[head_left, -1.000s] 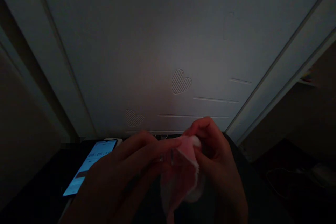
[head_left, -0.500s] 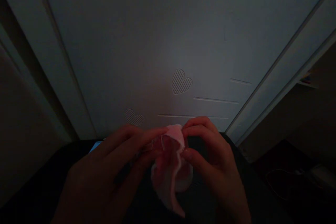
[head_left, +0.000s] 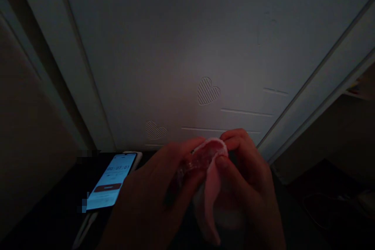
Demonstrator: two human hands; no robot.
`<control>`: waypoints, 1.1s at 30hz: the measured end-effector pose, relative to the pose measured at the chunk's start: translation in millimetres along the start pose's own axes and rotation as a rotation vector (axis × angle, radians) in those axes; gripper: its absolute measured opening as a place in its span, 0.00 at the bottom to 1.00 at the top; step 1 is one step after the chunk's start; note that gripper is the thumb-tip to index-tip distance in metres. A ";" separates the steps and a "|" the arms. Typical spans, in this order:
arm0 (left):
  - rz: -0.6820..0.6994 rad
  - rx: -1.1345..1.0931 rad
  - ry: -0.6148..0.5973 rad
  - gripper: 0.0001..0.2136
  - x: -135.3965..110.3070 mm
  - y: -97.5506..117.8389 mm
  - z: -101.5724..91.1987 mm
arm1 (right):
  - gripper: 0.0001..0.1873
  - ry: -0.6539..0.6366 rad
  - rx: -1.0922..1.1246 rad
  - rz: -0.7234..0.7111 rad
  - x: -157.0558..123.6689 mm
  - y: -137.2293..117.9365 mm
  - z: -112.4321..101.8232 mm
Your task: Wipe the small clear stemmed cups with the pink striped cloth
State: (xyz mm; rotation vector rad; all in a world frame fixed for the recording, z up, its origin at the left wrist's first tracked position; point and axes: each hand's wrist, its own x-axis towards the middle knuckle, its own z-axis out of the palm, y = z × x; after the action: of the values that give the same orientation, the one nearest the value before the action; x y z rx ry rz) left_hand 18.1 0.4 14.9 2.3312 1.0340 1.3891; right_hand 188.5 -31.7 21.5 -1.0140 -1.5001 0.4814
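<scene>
Both hands meet low in the middle of the head view, in dim light. A soft pink fabric piece [head_left: 213, 187] with a pale edge is pinched between them; its top curls into an open loop and a long flap hangs down. My left hand [head_left: 155, 187] is closed on its left side, where something clear and shiny [head_left: 187, 166] shows between the fingers, too dark to name. My right hand [head_left: 252, 175] grips the upper right rim, its thumb pressing at the front of the loop. The fabric's lower part is in shadow.
A phone [head_left: 113, 179] with a lit timer screen lies on the dark surface [head_left: 55, 211] to the left, partly behind my left hand. Ahead stands a pale panel [head_left: 164, 54] with engraved hearts and lines. A thin cable [head_left: 310, 215] shows at the lower right.
The view has shifted left, bringing the phone into sight. Both hands and the fabric now sit further right in view. The fabric's top has opened into a rounder loop, my right thumb at its front.
</scene>
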 end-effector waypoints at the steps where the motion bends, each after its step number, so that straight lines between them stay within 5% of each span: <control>1: 0.017 0.010 -0.004 0.16 0.6 0.3 -0.1 | 0.05 0.024 -0.002 0.009 -0.4 1.4 0.1; 16: -0.033 -0.053 -0.025 0.13 -2.3 -9.1 -4.1 | 0.05 0.159 -0.006 -0.020 -1.7 6.9 2.7; 27: -0.584 -0.807 -0.050 0.07 4.8 5.9 -11.5 | 0.04 0.135 -0.051 -0.160 -4.0 2.6 3.2; 33: -0.625 -0.814 -0.003 0.13 2.6 5.3 -15.6 | 0.05 0.156 -0.052 -0.160 -1.4 1.1 6.6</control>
State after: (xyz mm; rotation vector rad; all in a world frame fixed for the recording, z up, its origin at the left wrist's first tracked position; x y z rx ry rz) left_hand 8.2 -3.9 27.6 1.2822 0.8532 1.2155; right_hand 182.5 -30.6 18.4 -0.9408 -1.4459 0.2444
